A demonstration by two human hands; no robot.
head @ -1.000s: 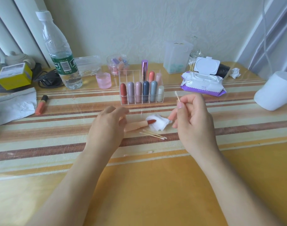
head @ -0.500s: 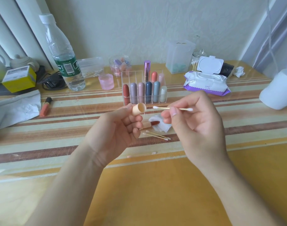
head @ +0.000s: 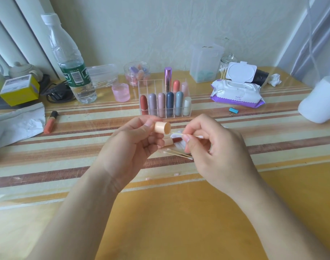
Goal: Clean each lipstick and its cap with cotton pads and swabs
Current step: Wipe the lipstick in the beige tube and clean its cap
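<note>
Left hand (head: 128,145) gripping cap (head: 162,127), right hand (head: 214,152) pinching swab (head: 195,136)

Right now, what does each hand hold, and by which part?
The left hand pinches the peach cap near its closed end; the right hand pinches a cotton swab at mid-stick.

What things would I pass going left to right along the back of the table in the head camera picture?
Yellow box → water bottle → pink cup → lipstick rack → wet wipes pack → white cylinder.
</note>
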